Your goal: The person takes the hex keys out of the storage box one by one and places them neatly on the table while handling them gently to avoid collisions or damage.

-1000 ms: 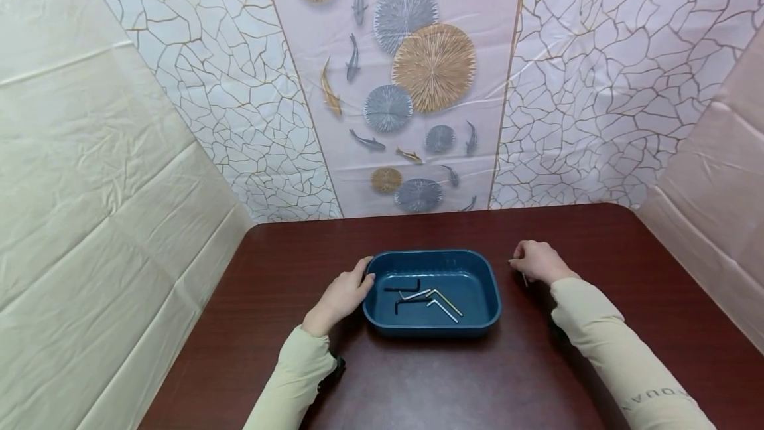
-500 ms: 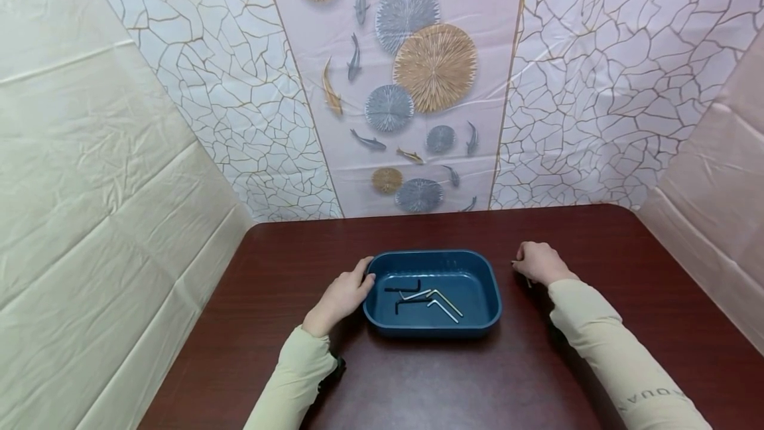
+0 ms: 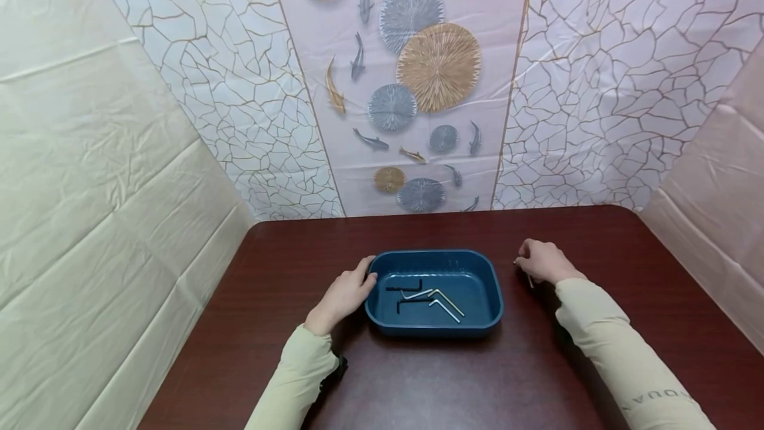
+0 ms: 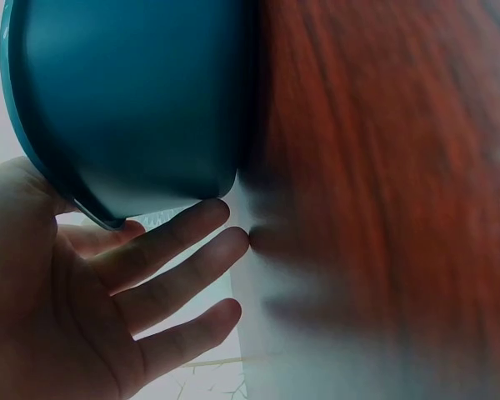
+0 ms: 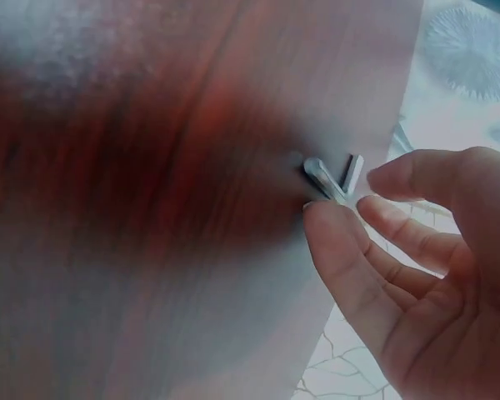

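Note:
A dark blue tray (image 3: 434, 332) stands on the table, with my left hand (image 3: 343, 297) gripping its left end. The thumb lies at the rim and the fingers reach along the outer wall, as the left wrist view shows of the tray (image 4: 133, 100). To the right of the tray, my right hand (image 3: 543, 261) is low over the table. Its thumb and fingers close around a small silver hex key (image 5: 325, 177), partly hidden by the thumb. Several L-shaped hex keys lie in the tray, among them black (image 3: 404, 288), silver (image 3: 449, 312) and gold ones (image 3: 450, 302).
The dark red wooden table (image 3: 412, 390) runs back to a patterned cloth wall (image 3: 418, 151). Pale cloth panels stand on the left (image 3: 149, 251) and the right (image 3: 704, 204).
My right hand and the hex key at its fingers have shifted slightly; the key's glint has turned from gold to silver. My left hand, the tray and its keys stay as they were.

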Motion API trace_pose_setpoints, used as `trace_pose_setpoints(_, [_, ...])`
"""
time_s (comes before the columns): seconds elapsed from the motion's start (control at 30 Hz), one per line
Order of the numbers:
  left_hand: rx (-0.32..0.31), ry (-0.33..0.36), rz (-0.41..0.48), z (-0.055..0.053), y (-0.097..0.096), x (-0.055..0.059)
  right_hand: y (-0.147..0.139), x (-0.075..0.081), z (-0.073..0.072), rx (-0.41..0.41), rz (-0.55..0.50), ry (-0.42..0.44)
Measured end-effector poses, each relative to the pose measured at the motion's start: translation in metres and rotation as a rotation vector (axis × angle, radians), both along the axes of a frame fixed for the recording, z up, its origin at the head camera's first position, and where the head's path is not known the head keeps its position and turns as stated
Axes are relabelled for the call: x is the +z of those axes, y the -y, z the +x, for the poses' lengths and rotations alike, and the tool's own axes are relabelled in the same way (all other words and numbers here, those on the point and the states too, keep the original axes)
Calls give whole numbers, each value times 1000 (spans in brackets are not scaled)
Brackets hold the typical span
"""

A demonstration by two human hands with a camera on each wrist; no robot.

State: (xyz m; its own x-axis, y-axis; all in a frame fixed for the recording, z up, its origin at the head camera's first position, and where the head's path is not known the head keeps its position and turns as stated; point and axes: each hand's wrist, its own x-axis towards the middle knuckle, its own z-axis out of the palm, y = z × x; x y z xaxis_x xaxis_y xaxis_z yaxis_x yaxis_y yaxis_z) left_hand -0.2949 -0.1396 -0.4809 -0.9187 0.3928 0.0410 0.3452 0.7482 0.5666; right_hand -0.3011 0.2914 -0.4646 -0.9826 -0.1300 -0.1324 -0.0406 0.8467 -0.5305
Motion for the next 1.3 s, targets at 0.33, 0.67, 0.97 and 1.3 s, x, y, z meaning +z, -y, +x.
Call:
trace_pose_setpoints(0.33, [12, -32, -31, 1, -4, 3, -3, 36, -5, -63, -4, -120])
trace_pose_setpoints(0.67, [12, -41, -31, 0, -2, 2, 32, 62, -10, -10, -17, -167])
trace_pose_setpoints(0.97, [29, -51, -49, -1, -3, 0, 83, 80, -9, 138, -76, -120])
trace_pose_setpoints(1.3, [24, -52, -41, 0, -1, 2, 126, 95, -13, 300, -109, -81])
